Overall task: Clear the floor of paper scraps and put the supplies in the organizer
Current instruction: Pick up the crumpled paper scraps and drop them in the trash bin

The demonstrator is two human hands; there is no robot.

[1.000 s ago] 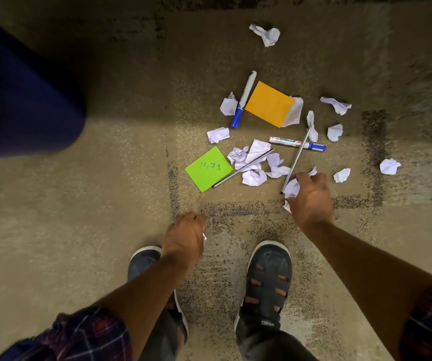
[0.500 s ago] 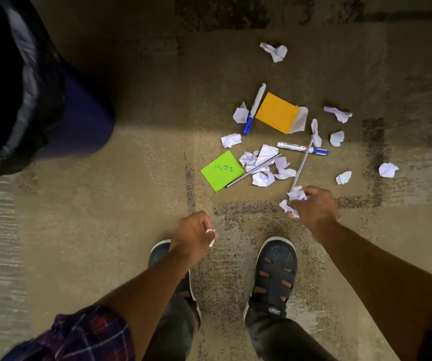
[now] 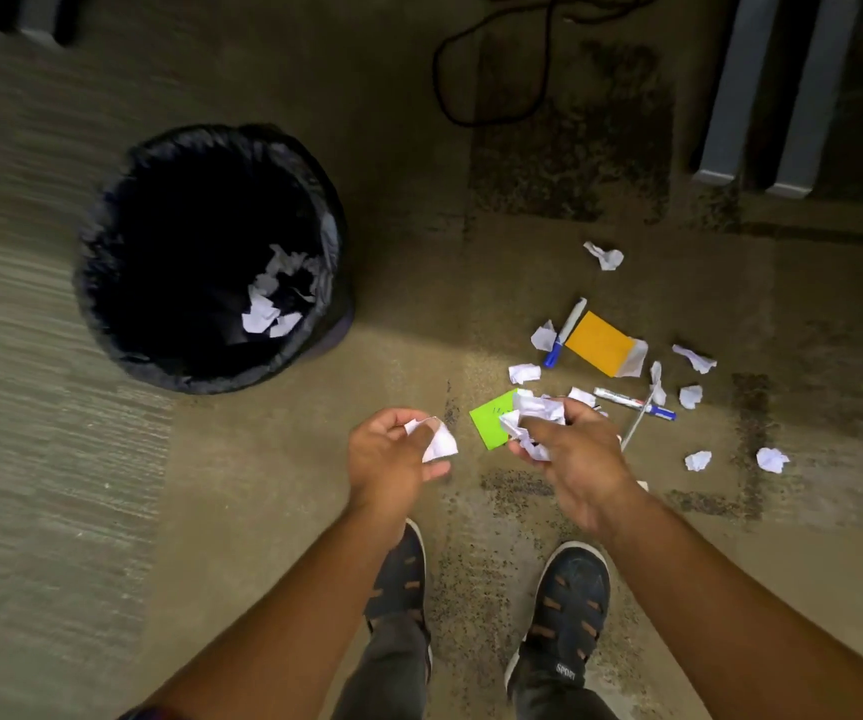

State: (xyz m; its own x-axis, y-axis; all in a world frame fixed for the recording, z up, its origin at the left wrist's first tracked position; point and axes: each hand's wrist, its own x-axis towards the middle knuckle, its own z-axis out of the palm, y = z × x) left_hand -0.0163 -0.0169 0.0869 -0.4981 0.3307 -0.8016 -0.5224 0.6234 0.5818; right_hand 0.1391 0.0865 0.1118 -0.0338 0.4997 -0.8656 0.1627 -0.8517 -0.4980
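Observation:
My left hand (image 3: 390, 462) holds a small white paper scrap (image 3: 438, 442) above the carpet. My right hand (image 3: 574, 459) grips a bunch of crumpled scraps (image 3: 535, 415), partly covering a green sticky pad (image 3: 491, 420). On the floor beyond lie an orange sticky pad (image 3: 600, 343), a blue-capped marker (image 3: 564, 332), a second marker (image 3: 634, 403), a thin pen (image 3: 633, 431) and several loose scraps (image 3: 605, 256). A black-lined bin (image 3: 107, 283) at the left holds several scraps (image 3: 268, 314).
My two feet in dark sandals (image 3: 572, 595) stand below the hands. A black cable (image 3: 491, 59) loops on the carpet at the top. Grey furniture legs (image 3: 762, 96) stand at the upper right. No organizer is in view.
Both hands have risen from the floor with scraps in them. The view has swung left and back, bringing the whole bin into sight.

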